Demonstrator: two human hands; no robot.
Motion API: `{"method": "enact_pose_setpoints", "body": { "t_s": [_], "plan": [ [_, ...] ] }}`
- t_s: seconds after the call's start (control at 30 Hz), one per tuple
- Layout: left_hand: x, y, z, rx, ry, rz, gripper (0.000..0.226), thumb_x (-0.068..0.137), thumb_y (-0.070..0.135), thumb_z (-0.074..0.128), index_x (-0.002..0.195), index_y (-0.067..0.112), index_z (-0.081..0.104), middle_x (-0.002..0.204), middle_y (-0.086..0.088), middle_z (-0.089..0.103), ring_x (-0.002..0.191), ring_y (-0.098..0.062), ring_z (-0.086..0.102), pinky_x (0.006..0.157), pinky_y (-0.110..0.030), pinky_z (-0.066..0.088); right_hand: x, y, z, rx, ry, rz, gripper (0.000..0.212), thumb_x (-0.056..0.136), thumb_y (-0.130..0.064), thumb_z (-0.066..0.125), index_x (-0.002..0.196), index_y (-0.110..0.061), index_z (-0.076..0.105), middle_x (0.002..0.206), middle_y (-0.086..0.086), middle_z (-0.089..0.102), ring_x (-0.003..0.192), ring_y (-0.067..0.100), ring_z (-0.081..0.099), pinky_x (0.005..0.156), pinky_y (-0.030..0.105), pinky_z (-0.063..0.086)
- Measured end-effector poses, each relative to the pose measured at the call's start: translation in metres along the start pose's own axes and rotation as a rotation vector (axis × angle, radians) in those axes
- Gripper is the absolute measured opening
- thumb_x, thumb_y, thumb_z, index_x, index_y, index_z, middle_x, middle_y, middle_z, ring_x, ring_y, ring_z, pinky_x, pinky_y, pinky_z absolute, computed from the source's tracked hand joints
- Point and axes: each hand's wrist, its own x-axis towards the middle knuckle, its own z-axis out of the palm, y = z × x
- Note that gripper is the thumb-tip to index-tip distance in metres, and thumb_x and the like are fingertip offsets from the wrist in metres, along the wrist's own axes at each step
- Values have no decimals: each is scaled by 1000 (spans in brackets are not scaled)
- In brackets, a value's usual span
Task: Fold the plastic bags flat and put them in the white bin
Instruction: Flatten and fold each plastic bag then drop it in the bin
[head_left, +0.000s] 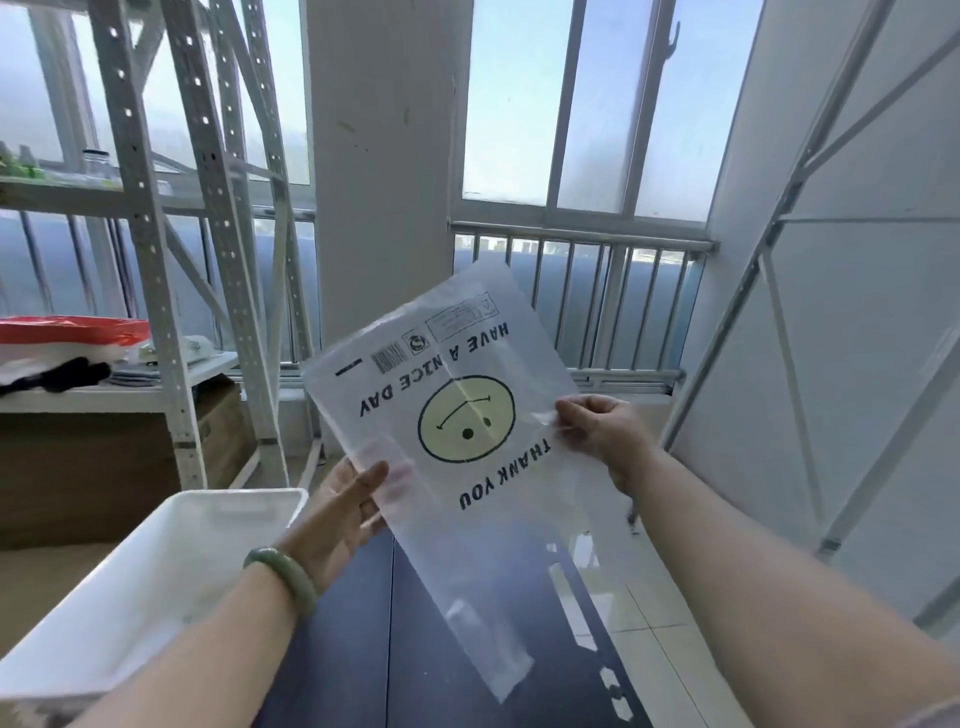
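Plastic bag (467, 431), unfolded, print upside down, held in the air above the dark worktop (363, 649), lower end hanging towards it. Left grip (348, 514) pinches the left edge between thumb and fingers; right grip (597, 431) pinches the right edge with curled fingers. Likely faults: thin, slippery film sliding from either pinch; a mid-air fold going crooked or trapping air. White bin (239, 496), just left, would then receive a bag that springs open.
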Motion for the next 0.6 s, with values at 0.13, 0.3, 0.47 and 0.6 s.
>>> {"method": "enact_pose_setpoints", "body": {
  "t_s": [0.13, 0.3, 0.47, 0.6],
  "plan": [
    [7, -27, 16, 90, 165, -161, 36, 76, 20, 74, 108, 13, 60, 92, -8, 73, 82, -17, 71, 88, -40, 50, 10, 12, -4, 19, -3, 14, 8, 88, -9, 63, 80, -7, 63, 67, 7, 63, 49, 11, 60, 55, 22, 56],
    [-1, -31, 1, 199, 446, -44, 9, 92, 7, 57, 83, 9, 56, 67, -7, 53, 35, -6, 52, 41, -18, 48, -5, 29, -1, -214, -41, -10, 7, 89, -9, 63, 83, -7, 61, 60, 6, 59, 39, 8, 52, 41, 20, 46],
    [-30, -43, -3, 492, 531, 29, 15, 92, 24, 59, 104, 14, 58, 74, -8, 64, 52, -18, 49, 46, -26, 41, -27, 68, 3, -226, 45, -12, 17, 88, -7, 64, 73, -10, 59, 57, 7, 54, 32, 7, 42, 35, 19, 35],
    [-35, -49, -7, 498, 595, 10, 40, 92, 14, 58, 126, 29, 41, 76, -9, 65, 57, -19, 53, 48, -25, 42, -35, 101, 4, -309, 162, -33, 8, 89, -15, 64, 95, -16, 59, 62, 4, 59, 41, 11, 47, 45, 23, 40]
  ]
}}
